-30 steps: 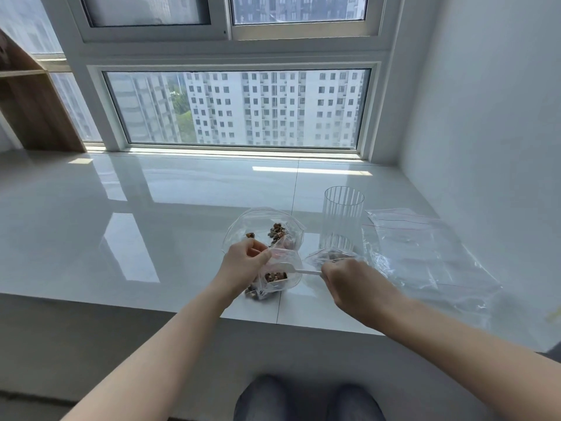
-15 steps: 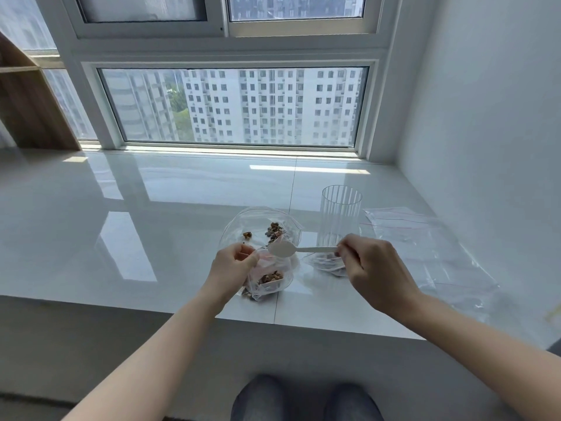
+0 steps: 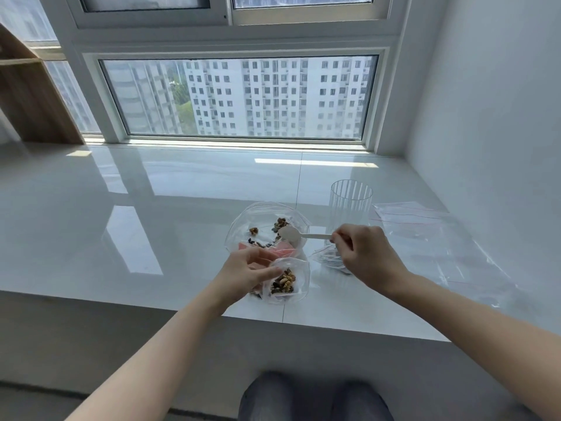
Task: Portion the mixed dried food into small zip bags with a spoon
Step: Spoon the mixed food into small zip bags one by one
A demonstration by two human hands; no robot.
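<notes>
glass (image 3: 350,208): clear, ribbed, upright on surface (image 3: 121,208)
shelf (image 3: 27,95): wood, far left
window (image 3: 239,95): apt blocks outside

Two hands, left (image 3: 246,270) and right (image 3: 365,253), one spoon (image 3: 299,235), one ribbed clear cup (image 3: 350,205), one small filled bag (image 3: 287,281)

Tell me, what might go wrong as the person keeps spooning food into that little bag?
The small zip bag lies near the ledge's front edge, held only by the left hand; its soft mouth could sag shut so pieces spill off. The right hand pinches the white spoon at the handle's far end, so a loaded scoop may tip. The tall clear cup beside that hand might get knocked.
</notes>
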